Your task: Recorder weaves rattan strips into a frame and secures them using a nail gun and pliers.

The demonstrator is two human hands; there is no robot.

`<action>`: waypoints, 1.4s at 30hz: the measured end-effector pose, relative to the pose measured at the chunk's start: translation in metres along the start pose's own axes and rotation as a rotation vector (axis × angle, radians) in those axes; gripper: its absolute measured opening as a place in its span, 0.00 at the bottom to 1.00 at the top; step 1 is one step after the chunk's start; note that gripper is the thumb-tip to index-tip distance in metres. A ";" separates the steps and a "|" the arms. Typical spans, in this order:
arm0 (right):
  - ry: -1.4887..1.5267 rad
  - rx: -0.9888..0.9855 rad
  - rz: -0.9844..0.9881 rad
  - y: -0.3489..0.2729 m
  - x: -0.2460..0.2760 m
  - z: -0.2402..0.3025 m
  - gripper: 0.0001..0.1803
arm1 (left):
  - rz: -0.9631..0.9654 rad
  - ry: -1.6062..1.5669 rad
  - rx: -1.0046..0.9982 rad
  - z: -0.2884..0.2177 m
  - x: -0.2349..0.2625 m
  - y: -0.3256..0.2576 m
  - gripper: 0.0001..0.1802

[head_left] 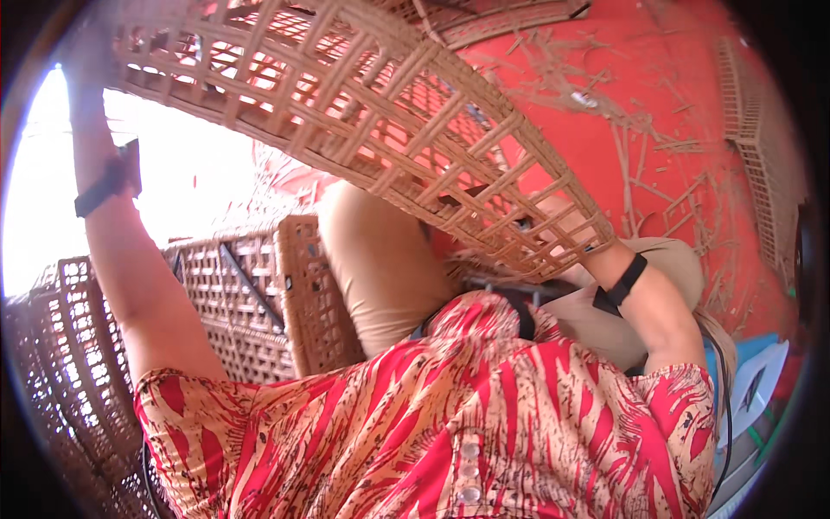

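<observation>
A red floor [692, 104] littered with cane offcuts lies behind everything, and bright daylight washes out the far left. The large woven lattice panel [363, 104] you hold overhead serves as the landmark. Left of and below it, a stack of finished-looking lattice baskets [242, 294] stands by your raised left arm. Your left hand [82, 65] reaches up to the panel's left edge; glare and blur hide the fingers, so I cannot tell whether that grip is clenched. At the panel's lower right corner, your right hand [566, 216] sits behind the weave, fingers apparently curled around the rim, grasping it. Further right of the panel, a narrow lattice strip [752, 138] lies on the floor. Judging from the panel's full, even weave, the weaving looks largely done; what finishing remains cannot be made out.
</observation>
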State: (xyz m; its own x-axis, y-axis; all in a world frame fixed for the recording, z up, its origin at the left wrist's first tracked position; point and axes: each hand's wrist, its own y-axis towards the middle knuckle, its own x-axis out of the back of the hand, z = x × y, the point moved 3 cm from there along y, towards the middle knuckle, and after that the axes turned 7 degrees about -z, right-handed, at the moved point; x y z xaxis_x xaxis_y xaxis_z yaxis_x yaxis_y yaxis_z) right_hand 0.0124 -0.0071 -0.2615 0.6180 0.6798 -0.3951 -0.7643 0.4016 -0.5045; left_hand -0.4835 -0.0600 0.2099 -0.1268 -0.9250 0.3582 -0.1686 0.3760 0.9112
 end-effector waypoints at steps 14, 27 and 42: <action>-0.047 0.371 -0.699 -0.210 0.252 0.135 0.21 | 0.835 -0.448 1.059 0.018 -0.166 -0.256 0.36; -0.291 0.439 -0.951 -0.160 0.229 0.250 0.30 | 1.639 -0.282 -0.174 -0.045 -0.228 -0.254 0.14; -0.825 0.849 -0.943 -0.168 0.051 0.260 0.24 | 0.619 0.084 0.031 0.076 -0.367 -0.167 0.39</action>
State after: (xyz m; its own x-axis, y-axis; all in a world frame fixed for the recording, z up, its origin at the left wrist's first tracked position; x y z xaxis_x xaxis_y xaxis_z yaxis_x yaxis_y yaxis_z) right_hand 0.1244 0.1195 0.0030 0.8750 0.0068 0.4841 -0.2136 0.9027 0.3734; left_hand -0.4834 0.2205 -0.0891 -0.1331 -0.5355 0.8340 -0.1168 0.8440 0.5234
